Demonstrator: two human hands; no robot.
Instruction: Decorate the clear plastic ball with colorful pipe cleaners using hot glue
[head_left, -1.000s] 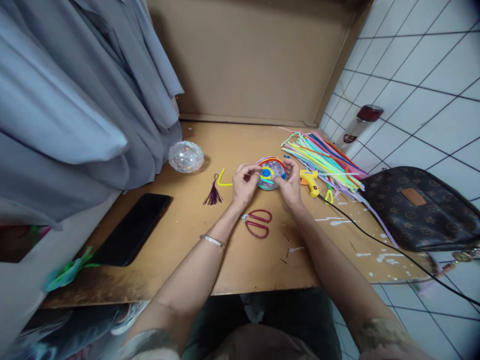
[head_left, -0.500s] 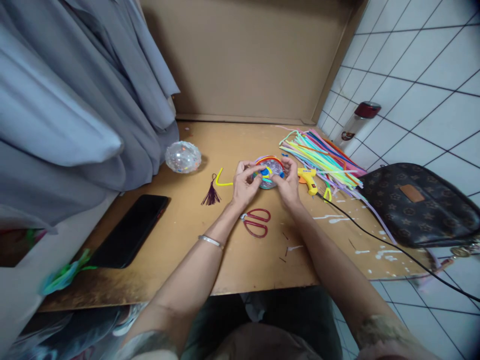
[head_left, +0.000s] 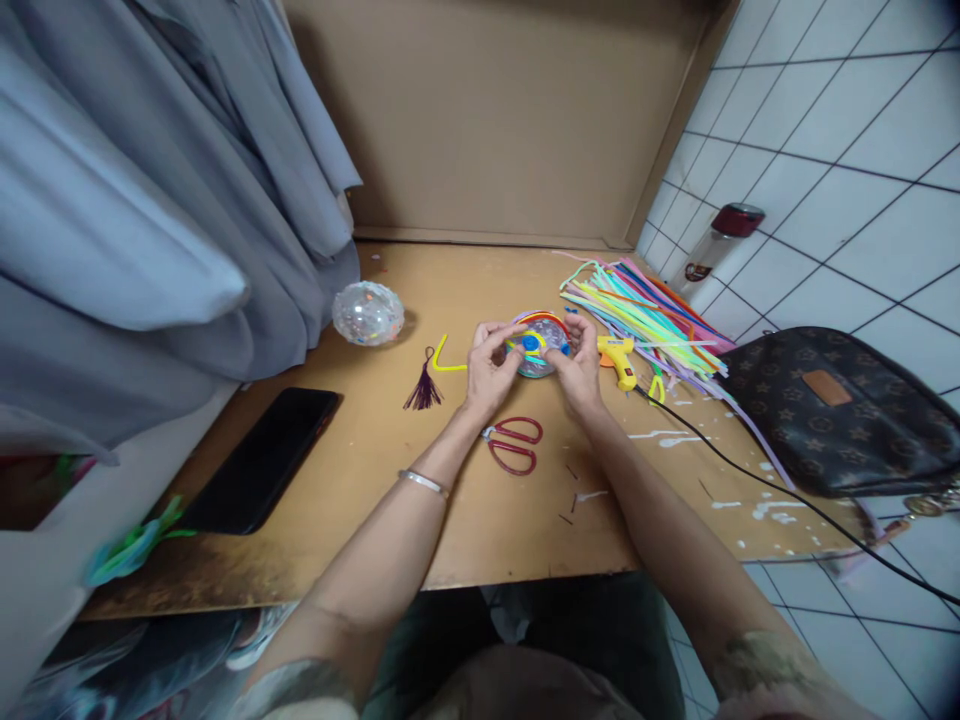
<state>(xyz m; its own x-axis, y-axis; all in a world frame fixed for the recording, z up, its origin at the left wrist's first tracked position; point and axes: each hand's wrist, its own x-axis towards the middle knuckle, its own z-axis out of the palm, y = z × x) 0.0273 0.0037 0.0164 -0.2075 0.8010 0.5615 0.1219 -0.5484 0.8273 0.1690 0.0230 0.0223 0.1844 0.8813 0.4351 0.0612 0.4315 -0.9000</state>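
A round clear piece with coloured pipe cleaners (head_left: pixel 537 345) on it, red, yellow and blue, lies between my two hands. My left hand (head_left: pixel 491 368) grips its left side, thumb and fingers close together near the blue centre. On the right side my right hand (head_left: pixel 579 368) holds it, the thumb on the front and the fingers curled at the rim. Red-handled scissors (head_left: pixel 514 446) lie just below the hands. To the left of my left hand are a bent yellow pipe cleaner (head_left: pixel 442 361) and a dark purple tassel (head_left: pixel 424 385).
A yellow glue gun (head_left: pixel 618 360) with a black cord sits right of my hands, before a pile of pipe cleaners (head_left: pixel 645 310). A clear ball (head_left: pixel 368 313), phone (head_left: pixel 262 460), dark bag (head_left: pixel 840 410) and red-capped bottle (head_left: pixel 718 242) stand around.
The fingers of my left hand have lifted slightly off the blue and yellow centre, which shows more now. Both hands remain around the round piece.
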